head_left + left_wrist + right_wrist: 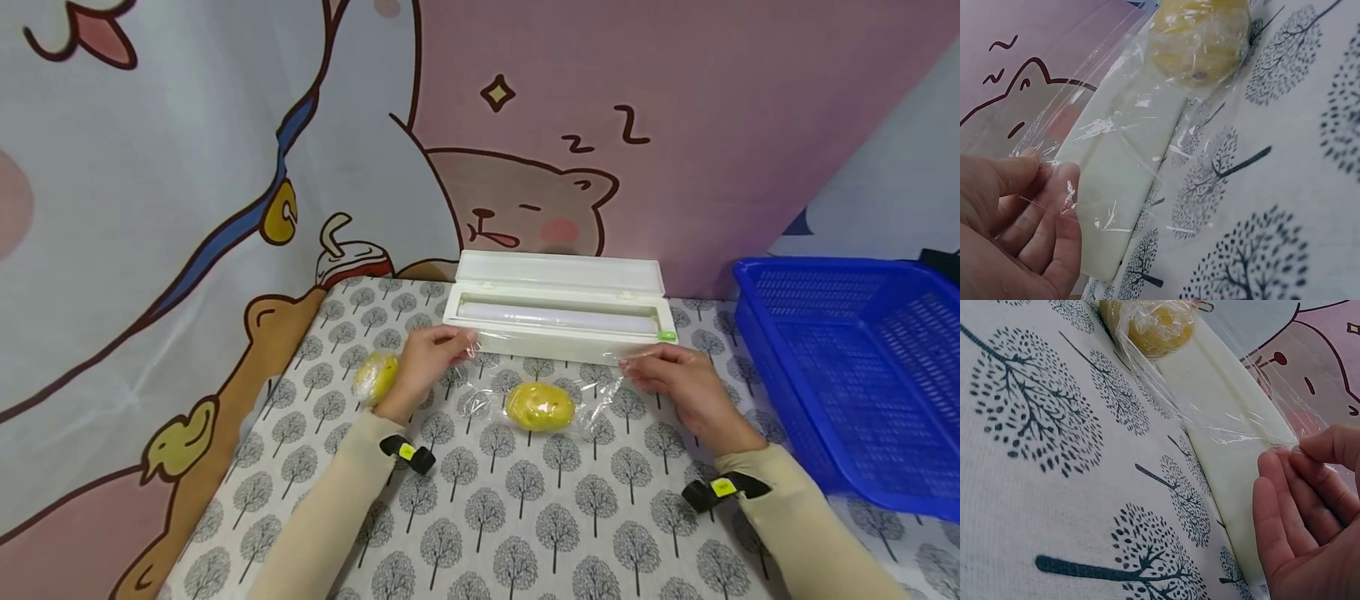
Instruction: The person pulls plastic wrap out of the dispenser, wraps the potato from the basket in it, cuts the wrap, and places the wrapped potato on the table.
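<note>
A sheet of clear plastic wrap [600,396] stretches between my two hands. My left hand [427,362] pinches one corner between thumb and fingers, and my right hand [686,387] pinches the opposite corner. In the middle, a yellow oval fruit [540,407] lies with film around it. The left wrist view shows my left hand [1029,219] at the film's edge, with the fruit [1200,40] beyond. From the other wrist, my right hand [1310,506] holds its film edge in front of the white box [1229,406].
Behind the film stands the white wrap dispenser [562,346], lid raised, with a roll [555,318] inside. Left of my left hand sits another yellow fruit [375,377] in film. A blue plastic basket [780,392] stands at the right on the tree-patterned cloth [517,533].
</note>
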The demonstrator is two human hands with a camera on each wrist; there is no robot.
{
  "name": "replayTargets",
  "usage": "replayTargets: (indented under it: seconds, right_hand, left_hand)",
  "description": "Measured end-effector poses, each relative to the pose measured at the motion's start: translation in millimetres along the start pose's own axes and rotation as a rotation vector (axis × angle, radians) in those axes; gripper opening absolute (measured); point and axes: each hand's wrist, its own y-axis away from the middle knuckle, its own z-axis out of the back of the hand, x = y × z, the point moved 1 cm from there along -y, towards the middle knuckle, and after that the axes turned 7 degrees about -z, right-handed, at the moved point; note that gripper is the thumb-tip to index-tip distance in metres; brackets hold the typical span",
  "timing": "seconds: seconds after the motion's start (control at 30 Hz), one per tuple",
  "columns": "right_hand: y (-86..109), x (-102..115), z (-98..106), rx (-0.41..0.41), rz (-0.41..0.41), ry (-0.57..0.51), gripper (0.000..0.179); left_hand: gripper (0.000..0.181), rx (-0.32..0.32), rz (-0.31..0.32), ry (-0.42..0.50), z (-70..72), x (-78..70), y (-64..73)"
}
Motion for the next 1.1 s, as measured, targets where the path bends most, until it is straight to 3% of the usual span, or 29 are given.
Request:
replayTargets:
  seconds: [0.3,0.57,0.87,1.0,1.1]
  right_hand:
    - [-0.1,4.7,-2.2,0.065,0.061,-0.047,0.016]
    - [9.1,9.8,-0.9,0.089,0.067,0.024,0.010]
    - [22.3,14.8,1.3,0.139,0.163,0.273,0.011]
    - [28.8,14.4,3.7,0.161,0.167,0.389,0.011]
    - [32.4,10.7,7.6,0.223,0.170,0.429,0.011]
  left_hand:
    - [0.018,0.067,-0.025,0.090,6.1,-4.4,4.7]
    - [0.017,0.105,-0.029,0.111,12.1,-9.9,14.7]
    - [0.014,0.178,-0.070,0.034,21.4,-13.9,32.5]
    - [0.011,0.247,-0.080,-0.031,29.0,-14.8,41.8]
    - [0.007,0.319,-0.086,-0.075,34.8,-13.4,47.8]
